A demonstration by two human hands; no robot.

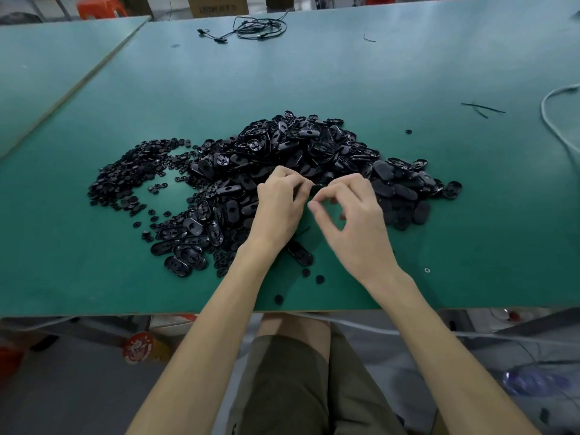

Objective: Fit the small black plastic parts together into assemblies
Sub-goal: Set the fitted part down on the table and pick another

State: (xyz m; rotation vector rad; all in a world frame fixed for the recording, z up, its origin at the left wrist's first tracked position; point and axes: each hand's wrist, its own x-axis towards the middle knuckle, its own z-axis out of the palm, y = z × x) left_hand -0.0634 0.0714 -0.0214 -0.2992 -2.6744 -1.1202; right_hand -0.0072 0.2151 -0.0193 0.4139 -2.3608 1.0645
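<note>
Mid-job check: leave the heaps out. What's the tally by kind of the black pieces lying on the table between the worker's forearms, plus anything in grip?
Round discs: 3
Oval shell: 1
Black part pinched between left hand and right hand: 1
Total: 5

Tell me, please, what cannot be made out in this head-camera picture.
Black part, head view: fingers of the left hand and right hand cover most of it.
Cardboard box, head view: cut off by the top edge, print blurred.
Round pieces on the left: too small for detail.
White cable: runs off the right edge.
</note>
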